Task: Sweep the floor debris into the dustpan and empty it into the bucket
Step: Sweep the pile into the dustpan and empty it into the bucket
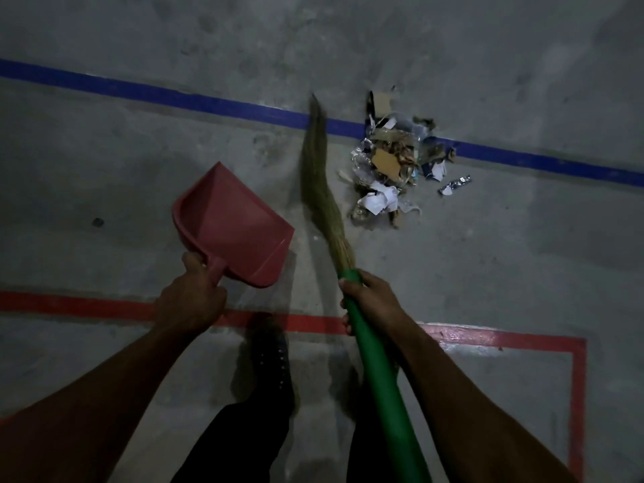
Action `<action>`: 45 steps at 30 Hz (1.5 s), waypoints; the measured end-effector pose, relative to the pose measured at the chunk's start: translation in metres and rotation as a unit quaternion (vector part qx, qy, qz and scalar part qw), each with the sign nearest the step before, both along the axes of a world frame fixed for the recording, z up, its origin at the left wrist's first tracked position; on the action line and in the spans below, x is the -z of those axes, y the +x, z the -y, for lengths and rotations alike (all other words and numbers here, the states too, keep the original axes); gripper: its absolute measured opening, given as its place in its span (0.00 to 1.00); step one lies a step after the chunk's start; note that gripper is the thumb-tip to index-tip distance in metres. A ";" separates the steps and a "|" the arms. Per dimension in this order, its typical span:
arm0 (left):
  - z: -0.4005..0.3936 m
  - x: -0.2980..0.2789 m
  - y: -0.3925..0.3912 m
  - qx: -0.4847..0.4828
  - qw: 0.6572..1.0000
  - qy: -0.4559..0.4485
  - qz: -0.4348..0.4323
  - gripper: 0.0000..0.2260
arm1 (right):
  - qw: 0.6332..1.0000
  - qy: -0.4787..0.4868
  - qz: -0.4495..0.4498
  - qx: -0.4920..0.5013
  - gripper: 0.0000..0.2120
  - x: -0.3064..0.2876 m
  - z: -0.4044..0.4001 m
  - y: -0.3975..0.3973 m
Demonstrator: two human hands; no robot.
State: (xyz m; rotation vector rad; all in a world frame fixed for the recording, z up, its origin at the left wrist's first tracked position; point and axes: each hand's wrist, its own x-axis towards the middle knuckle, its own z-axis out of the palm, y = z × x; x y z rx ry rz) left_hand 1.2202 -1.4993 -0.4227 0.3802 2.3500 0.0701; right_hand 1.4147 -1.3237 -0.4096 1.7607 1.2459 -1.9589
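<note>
Left grip (191, 301) around the red dustpan (232, 224) handle, right grip (370, 297) around the broom (348, 266), bristles beside the debris pile (393, 162).

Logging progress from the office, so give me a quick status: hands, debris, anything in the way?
Left hand grips dustpan, empty. Right hand grips broom. Debris piled on blue line, unswept. Nothing in the way.

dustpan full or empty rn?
Empty: the red dustpan, held by the left hand, shows a bare inside; the debris pile lies on the floor.
</note>
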 end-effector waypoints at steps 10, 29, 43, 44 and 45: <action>-0.019 -0.002 0.019 0.022 0.999 0.019 0.025 0.20 | 0.994 0.084 0.049 -0.055 0.14 -0.019 -0.073 0.057; -0.149 0.024 0.134 -0.038 0.995 0.087 -0.017 0.17 | 0.977 0.155 0.138 0.039 0.17 0.047 -0.316 0.151; -0.163 0.019 0.175 -0.094 0.993 0.066 -0.032 0.18 | 0.990 0.107 0.043 0.085 0.17 0.032 -0.236 0.129; -0.159 0.016 0.177 -0.093 0.993 0.068 -0.030 0.18 | 0.988 0.103 0.048 0.104 0.18 0.026 -0.235 0.141; -0.155 0.014 0.179 -0.090 0.993 0.069 -0.029 0.18 | 0.987 0.099 0.057 0.117 0.17 0.021 -0.233 0.154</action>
